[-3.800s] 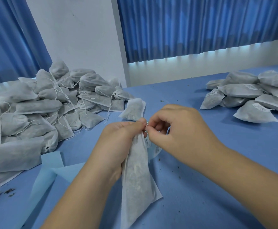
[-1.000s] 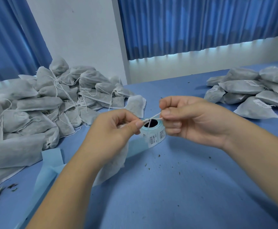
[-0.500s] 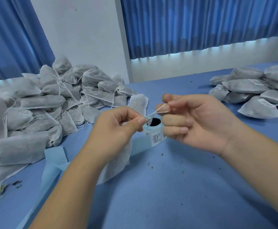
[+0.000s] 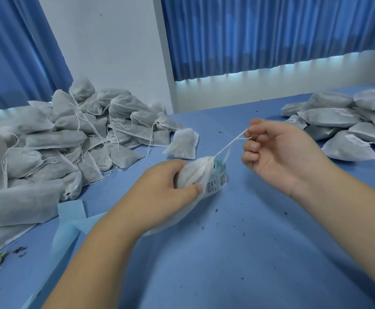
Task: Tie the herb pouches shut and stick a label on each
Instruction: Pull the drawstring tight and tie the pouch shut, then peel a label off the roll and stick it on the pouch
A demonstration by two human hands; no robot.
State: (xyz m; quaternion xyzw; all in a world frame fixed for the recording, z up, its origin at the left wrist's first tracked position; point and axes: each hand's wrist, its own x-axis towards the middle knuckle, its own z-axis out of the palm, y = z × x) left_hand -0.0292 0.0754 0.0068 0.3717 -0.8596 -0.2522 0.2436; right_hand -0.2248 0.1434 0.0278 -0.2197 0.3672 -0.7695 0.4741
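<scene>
Holding the herb pouch clamped in my left grip, gathered neck pointing up-right, I see my right grip pinching its drawstring taut.

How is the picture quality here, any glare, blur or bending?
Head view: daylight glows under the curtain hem, no harsh glare; wide-angle bending curves the table edges; label roll print is too soft to read; right hand and string look reasonably sharp.
</scene>
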